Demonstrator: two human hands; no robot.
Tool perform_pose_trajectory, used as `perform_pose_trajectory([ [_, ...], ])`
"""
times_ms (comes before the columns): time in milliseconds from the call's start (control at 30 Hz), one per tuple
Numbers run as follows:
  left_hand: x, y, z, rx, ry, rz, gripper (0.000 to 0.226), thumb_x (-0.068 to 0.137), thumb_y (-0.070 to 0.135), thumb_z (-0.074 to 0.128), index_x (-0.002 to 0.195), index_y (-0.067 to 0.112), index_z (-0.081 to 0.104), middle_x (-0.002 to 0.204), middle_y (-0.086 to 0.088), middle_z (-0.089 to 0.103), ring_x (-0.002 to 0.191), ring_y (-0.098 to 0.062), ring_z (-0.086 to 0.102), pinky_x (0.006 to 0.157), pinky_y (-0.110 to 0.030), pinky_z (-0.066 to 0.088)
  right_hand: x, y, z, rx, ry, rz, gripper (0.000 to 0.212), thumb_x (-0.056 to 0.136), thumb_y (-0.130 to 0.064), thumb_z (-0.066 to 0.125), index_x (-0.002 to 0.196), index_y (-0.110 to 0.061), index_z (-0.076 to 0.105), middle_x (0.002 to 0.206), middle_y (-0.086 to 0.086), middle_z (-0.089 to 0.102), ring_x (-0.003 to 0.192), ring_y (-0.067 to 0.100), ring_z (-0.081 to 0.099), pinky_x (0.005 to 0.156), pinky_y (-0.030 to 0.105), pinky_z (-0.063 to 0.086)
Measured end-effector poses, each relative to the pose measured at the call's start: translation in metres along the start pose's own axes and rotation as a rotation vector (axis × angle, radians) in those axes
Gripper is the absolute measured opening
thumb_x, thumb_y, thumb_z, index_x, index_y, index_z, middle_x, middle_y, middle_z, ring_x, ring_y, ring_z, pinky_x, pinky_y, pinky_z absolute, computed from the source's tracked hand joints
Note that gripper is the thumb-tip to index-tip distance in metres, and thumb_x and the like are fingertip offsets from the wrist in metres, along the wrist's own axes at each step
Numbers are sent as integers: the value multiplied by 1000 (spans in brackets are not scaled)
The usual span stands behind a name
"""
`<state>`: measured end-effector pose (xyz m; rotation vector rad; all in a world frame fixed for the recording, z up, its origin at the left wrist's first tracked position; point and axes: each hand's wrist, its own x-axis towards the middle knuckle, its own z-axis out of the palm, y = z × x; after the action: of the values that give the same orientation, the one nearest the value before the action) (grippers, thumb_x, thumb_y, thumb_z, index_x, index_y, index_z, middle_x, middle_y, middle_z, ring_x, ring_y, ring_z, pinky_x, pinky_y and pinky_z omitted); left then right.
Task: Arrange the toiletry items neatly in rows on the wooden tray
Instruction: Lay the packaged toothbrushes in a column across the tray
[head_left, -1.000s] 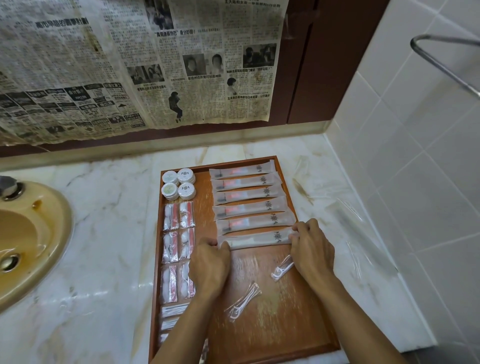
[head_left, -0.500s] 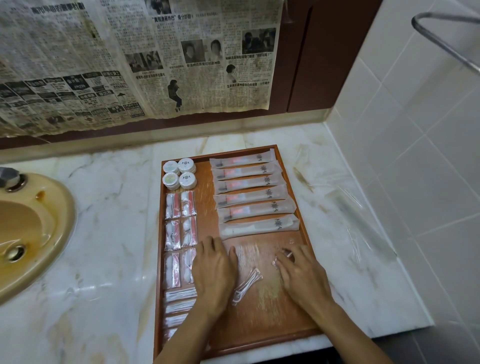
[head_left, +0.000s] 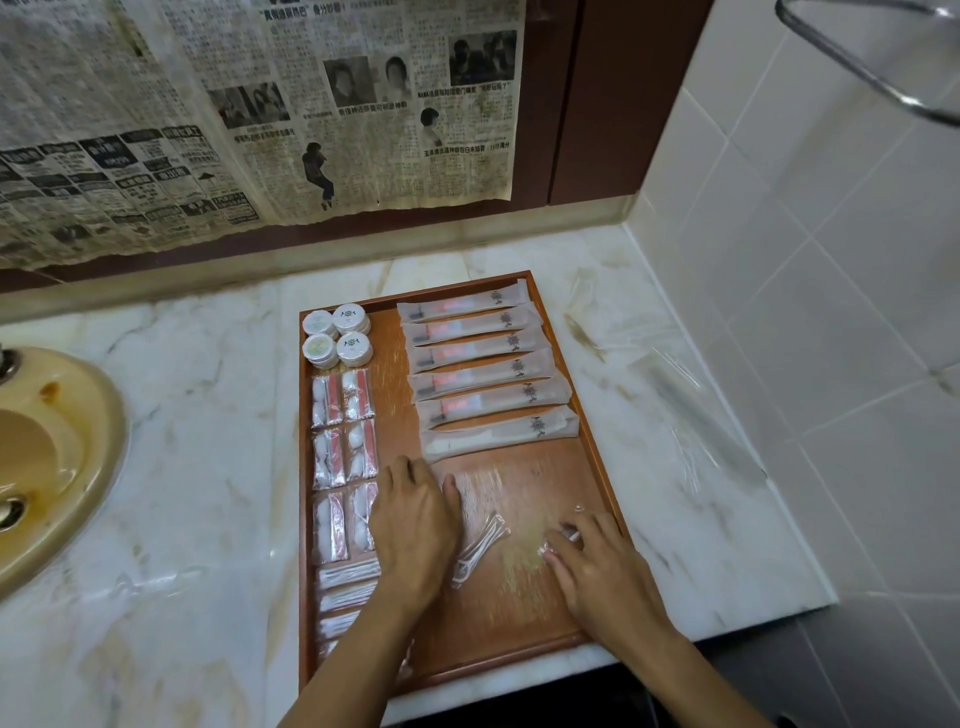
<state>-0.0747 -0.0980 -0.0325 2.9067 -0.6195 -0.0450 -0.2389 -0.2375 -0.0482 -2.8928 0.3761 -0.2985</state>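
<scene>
Resting flat on wooden tray (head_left: 597, 462): left hand (head_left: 415, 525), fingers relaxed, beside clear packet (head_left: 480, 545); right hand (head_left: 597, 566), fingertips pinching small clear sachet (head_left: 563, 535).

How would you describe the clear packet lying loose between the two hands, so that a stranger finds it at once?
Start at the wooden tray on the marble counter. On its bare near half, beside the left hand, lies a clear packet. Unlike the rowed items, it lies alone and slanted.
</scene>
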Motion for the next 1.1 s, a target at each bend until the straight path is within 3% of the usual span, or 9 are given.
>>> perform_pose_trajectory([
  [100, 0, 0, 1, -23, 8, 1, 34, 89, 32, 54, 93, 0, 64, 95, -15, 58, 88, -33, 55, 67, -41, 50, -3, -2, -2, -1, -29, -11, 17, 84, -26, 62, 93, -16, 73, 96, 1, 62, 93, 18, 58, 68, 23, 51],
  [367, 0, 0, -4, -88, -13, -29, 34, 91, 34, 51, 99, 2, 61, 100, -12, 57, 91, -31, 55, 67, -40, 49, 12, 5, -15, 79, -11, -7, 18, 76, -15, 74, 94, -16, 69, 91, 0, 58, 80, 15, 54, 53, 22, 48],
  [500, 5, 4, -10, -142, 29, -47, 27, 91, 28, 56, 99, 2, 60, 102, -13, 58, 92, -33, 55, 67, -42, 49, 37, 39, -32, 91, 180, 198, 13, 77, -6, 72, 89, -11, 72, 96, 4, 62, 86, 20, 58, 47, 29, 50],
  [600, 13, 12, -13, -140, 107, 48, 20, 88, 16, 61, 98, -2, 61, 101, -19, 60, 93, -36, 54, 75, -46, 51, 59, 77, -47, 37, 315, 429, 15, 81, -2, 68, 93, -8, 74, 99, 7, 62, 91, 26, 57, 51, 29, 47],
  [733, 26, 34, -16, -123, 115, 152, 22, 90, 19, 57, 104, 1, 62, 106, -16, 61, 96, -32, 55, 79, -43, 49, 82, 118, -58, -60, 129, 711, 23, 90, -8, 55, 109, -11, 68, 113, 9, 58, 105, 30, 49, 67, 35, 44],
  [867, 38, 58, -17, -141, 67, 269, 22, 89, 20, 59, 103, 4, 62, 105, -12, 61, 97, -31, 55, 73, -42, 52, 88, 138, -59, -232, -196, 761, 25, 97, -24, 44, 116, -17, 60, 114, 9, 56, 109, 27, 49, 80, 34, 43],
  [1100, 49, 87, -18, -130, 38, 347, 26, 89, 22, 60, 108, 5, 63, 111, -12, 61, 101, -30, 56, 68, -41, 53, 97, 150, -62, -86, -199, 831, 24, 94, -23, 51, 112, -13, 63, 114, 10, 58, 106, 30, 55, 76, 31, 46],
])
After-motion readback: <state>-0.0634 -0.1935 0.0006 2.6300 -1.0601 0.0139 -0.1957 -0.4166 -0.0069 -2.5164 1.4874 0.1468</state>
